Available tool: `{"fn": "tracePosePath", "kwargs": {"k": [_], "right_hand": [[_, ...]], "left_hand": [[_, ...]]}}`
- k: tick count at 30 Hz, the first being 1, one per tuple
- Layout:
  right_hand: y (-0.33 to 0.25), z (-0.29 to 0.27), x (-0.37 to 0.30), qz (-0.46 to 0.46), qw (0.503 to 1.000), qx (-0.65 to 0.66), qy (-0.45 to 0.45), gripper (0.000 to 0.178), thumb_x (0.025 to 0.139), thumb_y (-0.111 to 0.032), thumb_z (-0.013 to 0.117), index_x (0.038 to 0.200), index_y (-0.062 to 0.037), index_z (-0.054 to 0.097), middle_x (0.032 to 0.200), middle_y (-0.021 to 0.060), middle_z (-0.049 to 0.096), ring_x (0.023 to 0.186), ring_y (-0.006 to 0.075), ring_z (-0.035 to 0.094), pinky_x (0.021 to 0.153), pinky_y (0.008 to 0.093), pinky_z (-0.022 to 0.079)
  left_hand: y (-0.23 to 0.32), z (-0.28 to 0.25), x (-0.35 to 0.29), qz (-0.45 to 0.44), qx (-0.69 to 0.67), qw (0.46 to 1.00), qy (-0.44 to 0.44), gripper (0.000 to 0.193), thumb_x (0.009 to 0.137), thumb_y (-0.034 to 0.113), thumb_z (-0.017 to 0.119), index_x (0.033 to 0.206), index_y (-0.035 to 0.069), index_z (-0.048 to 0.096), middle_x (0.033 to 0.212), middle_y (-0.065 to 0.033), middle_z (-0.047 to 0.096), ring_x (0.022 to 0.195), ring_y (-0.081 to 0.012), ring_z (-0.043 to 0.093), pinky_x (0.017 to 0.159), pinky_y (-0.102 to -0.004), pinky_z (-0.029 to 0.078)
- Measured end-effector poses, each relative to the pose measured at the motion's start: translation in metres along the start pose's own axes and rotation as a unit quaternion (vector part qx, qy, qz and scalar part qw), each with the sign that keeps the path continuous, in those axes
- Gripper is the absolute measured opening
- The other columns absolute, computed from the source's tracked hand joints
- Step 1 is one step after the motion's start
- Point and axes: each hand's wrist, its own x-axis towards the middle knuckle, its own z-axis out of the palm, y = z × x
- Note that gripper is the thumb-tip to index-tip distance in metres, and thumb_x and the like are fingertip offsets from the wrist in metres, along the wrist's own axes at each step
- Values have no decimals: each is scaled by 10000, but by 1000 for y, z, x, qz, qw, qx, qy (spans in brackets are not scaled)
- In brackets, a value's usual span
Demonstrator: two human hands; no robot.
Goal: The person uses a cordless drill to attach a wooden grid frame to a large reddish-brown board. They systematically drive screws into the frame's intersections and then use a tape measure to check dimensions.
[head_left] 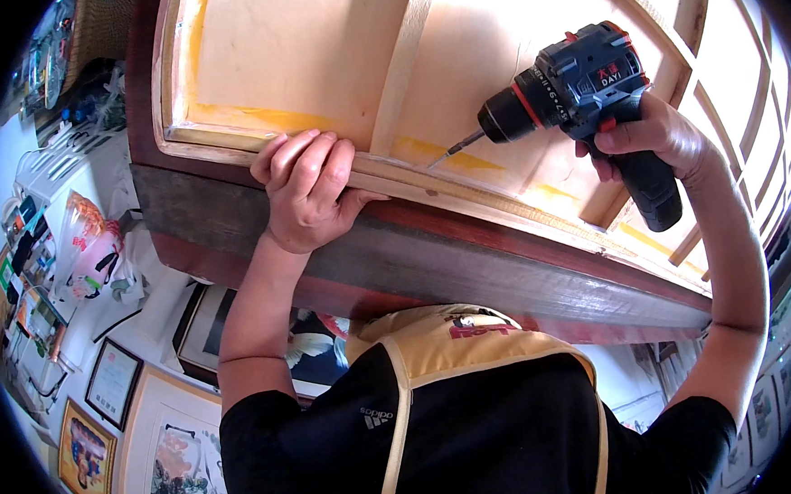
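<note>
My right hand [656, 140] is wrapped round the grip of a black and red cordless drill [584, 77]. A thin drill bit [458, 146] points down and left, its tip at the inner side of a pale wooden frame [428, 191]; I cannot tell whether it touches the wood. Over the frame's near edge, left of the bit, my left hand [310, 184] is closed, with fingers on the inner side and thumb along the outside. A thin wooden panel [311, 44] backs the frame, with yellow strips along its borders and a cross slat [407, 61].
Beneath the frame is a dark reddish wooden table [469, 261], close to my body. More curved and crossing slats [740, 108] stretch off to the right. Framed pictures [86, 451] stand at the lower left, below a white surface with plastic bags [92, 247] and clutter.
</note>
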Motion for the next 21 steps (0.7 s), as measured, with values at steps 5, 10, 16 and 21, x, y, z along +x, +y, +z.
{"fn": "tracePosePath", "kwargs": {"k": [5, 10, 16, 21], "right_hand": [[-6, -5, 8, 36, 998, -39, -25, 267, 731, -173, 710, 935, -7, 666, 722, 82, 661, 597, 157, 639, 561, 291, 541], [-26, 1, 8, 65, 995, -72, -8, 224, 692, -124, 711, 871, -16, 632, 655, 79, 633, 551, 168, 621, 544, 301, 527], [-30, 1, 11, 69, 992, -104, -24, 175, 749, -183, 705, 833, -37, 658, 645, 75, 646, 564, 148, 619, 570, 292, 524], [-33, 7, 10, 84, 990, -113, -4, 202, 718, -151, 731, 851, -30, 639, 653, 75, 640, 564, 156, 630, 558, 295, 529]], "left_hand": [[0, 1, -1, 4, 6, 1000, 5, 550, 877, 576, 596, 1135, 91, 629, 1145, -43, 571, 1112, -236, 520, 1022, -435, 343], [-2, 3, -2, 8, 13, 1000, 3, 557, 863, 579, 611, 1143, 97, 616, 1147, -42, 571, 1120, -235, 510, 1025, -435, 331], [0, 7, -5, -12, 5, 1000, 21, 460, 872, 539, 609, 1072, 129, 669, 1130, -11, 580, 1122, -197, 493, 1043, -430, 291], [1, 6, -4, -8, 7, 1000, 23, 455, 869, 528, 619, 1075, 126, 665, 1126, -12, 583, 1123, -196, 492, 1045, -430, 290]]}}
